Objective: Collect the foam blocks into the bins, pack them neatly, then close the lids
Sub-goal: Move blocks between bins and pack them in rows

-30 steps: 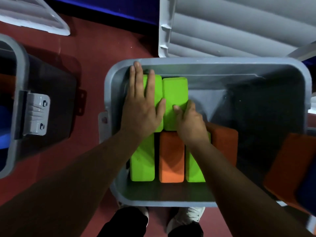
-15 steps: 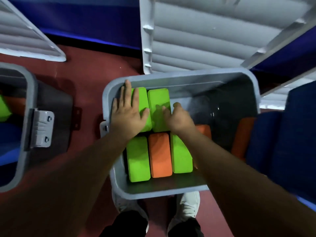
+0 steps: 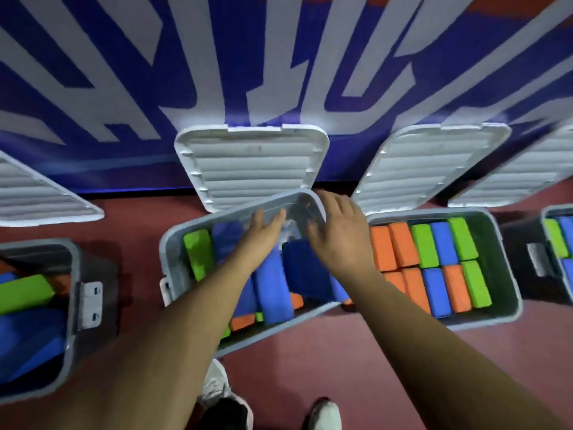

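A grey bin (image 3: 169, 243) sits askew on the floor in front of me. It holds loosely piled foam blocks: a green block (image 3: 198, 252) at the left, a light blue block (image 3: 274, 290), a dark blue block (image 3: 307, 268) and an orange block (image 3: 243, 321) near the front. My left hand (image 3: 263, 226) hovers over the bin's far part, fingers apart, holding nothing. My right hand (image 3: 338, 234) is spread above the dark blue block by the bin's far right corner, also holding nothing. The bin's white lid (image 3: 251, 169) leans open against the wall.
A right-hand bin (image 3: 508, 274) is packed with neat rows of orange, green and blue blocks, its lid (image 3: 434, 162) propped open. A left bin (image 3: 73, 305) holds green and blue blocks. Another bin (image 3: 555, 212) shows at far right. My shoes (image 3: 217, 386) stand on the red floor.
The view has pulled back to show several bins. My hands have left the green blocks they pressed on and now hover open over a bin of mostly blue blocks.
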Available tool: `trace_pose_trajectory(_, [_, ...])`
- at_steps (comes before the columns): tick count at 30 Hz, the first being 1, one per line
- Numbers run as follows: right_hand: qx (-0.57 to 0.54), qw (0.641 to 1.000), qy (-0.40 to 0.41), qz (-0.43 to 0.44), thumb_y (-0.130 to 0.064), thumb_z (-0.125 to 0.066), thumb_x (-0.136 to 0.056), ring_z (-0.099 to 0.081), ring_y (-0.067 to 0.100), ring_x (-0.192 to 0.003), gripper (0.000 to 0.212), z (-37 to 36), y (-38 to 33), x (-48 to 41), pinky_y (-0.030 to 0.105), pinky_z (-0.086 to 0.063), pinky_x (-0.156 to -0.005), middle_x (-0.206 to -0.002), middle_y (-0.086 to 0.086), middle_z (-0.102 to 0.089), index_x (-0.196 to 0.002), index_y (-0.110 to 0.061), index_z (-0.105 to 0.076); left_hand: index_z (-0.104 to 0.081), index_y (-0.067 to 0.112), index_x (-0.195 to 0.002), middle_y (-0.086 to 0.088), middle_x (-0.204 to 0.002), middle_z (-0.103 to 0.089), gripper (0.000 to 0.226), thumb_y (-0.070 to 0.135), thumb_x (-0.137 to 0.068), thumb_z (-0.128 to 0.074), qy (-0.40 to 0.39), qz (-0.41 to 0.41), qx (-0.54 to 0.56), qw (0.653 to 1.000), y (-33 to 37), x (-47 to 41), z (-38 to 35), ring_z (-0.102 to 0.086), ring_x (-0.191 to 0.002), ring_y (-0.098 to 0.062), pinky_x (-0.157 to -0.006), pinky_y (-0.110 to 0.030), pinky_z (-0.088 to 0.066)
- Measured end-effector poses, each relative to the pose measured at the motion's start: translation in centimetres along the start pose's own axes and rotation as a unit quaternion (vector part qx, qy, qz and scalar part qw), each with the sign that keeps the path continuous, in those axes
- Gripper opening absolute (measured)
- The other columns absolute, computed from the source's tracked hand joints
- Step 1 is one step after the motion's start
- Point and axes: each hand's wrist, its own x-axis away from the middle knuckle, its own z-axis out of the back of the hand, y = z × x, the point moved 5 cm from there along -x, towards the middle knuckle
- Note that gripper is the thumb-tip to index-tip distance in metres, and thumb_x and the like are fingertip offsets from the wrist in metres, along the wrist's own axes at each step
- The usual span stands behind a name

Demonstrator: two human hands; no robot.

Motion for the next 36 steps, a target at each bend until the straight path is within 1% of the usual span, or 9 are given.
trace_pose_trajectory(5, [-0.003,0.963,-0.254,-0.091,-0.057,-0.049,-0.095,-0.020,0.032,-0.150,0.082,-8.4,9.4,5.9,0.049,-0.030,-0.115,-0.167,0.007,0.003,-0.159,-0.028,-0.007,-0.019,0.018,-0.156,-0.009,-0.158,-0.034,0.073,0.051,-0.098,-0.050,-0.026,0.068,-0.118,0.990,-8.0,-0.3,-5.6,-0.036,-0.143,-0.027,-0.110,-0.031,-0.031])
trace_pose_trajectory(8, [-0.068,0.983,-0.159,-0.052,-0.054,-0.054,-0.095,-0.035,0.035,-0.142,0.084,-10.6,10.1,5.9,0.044,-0.041,-0.107,-0.166,0.009,0.008,-0.159,-0.026,-0.008,-0.027,0.012,-0.153,-0.011,-0.154,-0.040,0.070,0.047,-0.098,-0.052,0.045,0.050,-0.182,0.981,-12.4,-1.4,-5.1,-0.042,-0.138,-0.027,-0.108,-0.031,-0.033])
trace_pose_trajectory(11, [-0.079,0.995,-0.046,-0.044,-0.053,-0.061,-0.091,-0.044,0.045,-0.126,0.073,-11.6,9.8,5.3,0.047,-0.045,-0.100,-0.157,0.022,-0.016,-0.147,-0.016,-0.033,-0.052,0.008,-0.134,-0.013,-0.127,-0.062,0.043,0.023,-0.095,-0.061,0.084,-0.120,-0.246,0.958,-13.8,-0.4,-5.0,-0.061,-0.113,-0.029,-0.098,-0.033,-0.045])
trace_pose_trajectory(15, [-0.033,0.998,0.039,-0.048,-0.050,-0.067,-0.086,-0.050,0.042,-0.106,0.059,-12.3,9.2,5.4,0.046,-0.042,-0.092,-0.134,0.022,-0.040,-0.129,-0.016,-0.045,-0.057,0.011,-0.127,-0.017,-0.131,-0.053,0.059,0.032,-0.075,-0.074,0.339,-0.219,-0.396,0.825,-14.8,2.1,-1.7,-0.050,-0.118,-0.040,-0.097,-0.051,-0.040])
trace_pose_trajectory(21, [-0.040,0.996,0.083,-0.011,-0.047,-0.072,-0.081,-0.051,0.041,-0.099,0.067,-13.0,7.7,4.2,0.047,-0.041,-0.085,-0.113,0.019,-0.055,-0.120,-0.001,-0.042,-0.019,0.035,-0.154,-0.016,-0.162,-0.011,0.098,0.079,-0.075,-0.056,0.209,-0.007,-0.369,0.906,-19.9,-1.3,-0.9,-0.014,-0.149,-0.035,-0.116,-0.056,-0.021])
trace_pose_trajectory(25, [-0.075,0.990,0.119,-0.023,-0.049,-0.069,-0.084,-0.050,0.042,-0.105,0.074,-12.4,7.7,2.7,0.047,-0.042,-0.087,-0.121,0.019,-0.054,-0.133,-0.003,-0.038,-0.011,0.022,-0.158,-0.013,-0.159,-0.025,0.089,0.051,-0.089,-0.059,0.187,-0.092,-0.298,0.932,-20.4,-2.0,-2.1,-0.029,-0.143,-0.031,-0.115,-0.042,-0.029])
trace_pose_trajectory(29, [-0.022,0.998,0.058,0.014,-0.047,-0.064,-0.085,-0.051,0.043,-0.109,0.081,-14.6,6.9,0.4,0.047,-0.044,-0.086,-0.127,0.021,-0.049,-0.147,-0.010,-0.027,-0.013,0.060,-0.148,-0.006,-0.165,-0.006,0.081,0.022,-0.089,-0.052,0.170,-0.144,-0.232,0.947,-19.0,-2.6,-2.5,-0.043,-0.134,-0.029,-0.101,-0.034,-0.041])
trace_pose_trajectory(33, [-0.001,0.999,0.023,0.041,-0.044,-0.059,-0.086,-0.056,0.041,-0.104,0.078,-17.1,5.6,-1.7,0.041,-0.046,-0.074,-0.132,0.018,-0.047,-0.148,-0.008,-0.027,-0.028,0.068,-0.137,0.003,-0.158,-0.010,0.059,0.049,-0.088,-0.056,0.148,-0.158,-0.181,0.959,-18.3,-4.6,-3.5,-0.039,-0.138,-0.023,-0.108,-0.034,-0.038])
trace_pose_trajectory(36, [0.017,0.998,0.040,0.054,-0.050,-0.056,-0.090,-0.058,0.038,-0.095,0.080,-18.0,5.0,-3.2,0.039,-0.044,-0.068,-0.126,0.015,-0.049,-0.153,-0.013,-0.024,-0.022,0.060,-0.136,-0.002,-0.143,-0.016,0.081,0.077,-0.068,-0.063,0.163,-0.146,-0.219,0.951,-17.6,-5.8,-4.2,-0.040,-0.133,-0.033,-0.105,-0.042,-0.042])
